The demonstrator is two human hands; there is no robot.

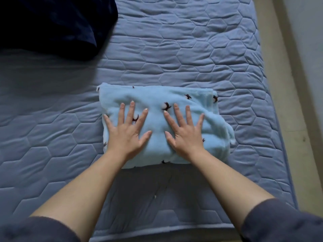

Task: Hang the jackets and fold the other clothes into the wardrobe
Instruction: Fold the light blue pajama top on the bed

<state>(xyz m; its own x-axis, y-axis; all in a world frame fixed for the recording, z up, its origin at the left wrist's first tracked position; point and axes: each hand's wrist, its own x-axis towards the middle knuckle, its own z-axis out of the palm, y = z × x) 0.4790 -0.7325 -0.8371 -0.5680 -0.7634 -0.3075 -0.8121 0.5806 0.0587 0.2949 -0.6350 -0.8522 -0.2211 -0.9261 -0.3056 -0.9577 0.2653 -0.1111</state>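
A light blue fleece garment [157,95] with small dark bird marks lies folded into a rectangle in the middle of the bed. My left hand [126,130] lies flat on its left half, fingers spread and straight. My right hand [186,131] presses flat on its right half in the same way. Neither hand grips the cloth. The garment's right edge is a little rumpled and sticks out past the fold.
The bed is covered by a blue quilted mattress pad [192,41] with a hexagon pattern. A dark navy cloth heap [52,23] lies at the far left. A beige bed frame edge [283,102] and the floor run along the right.
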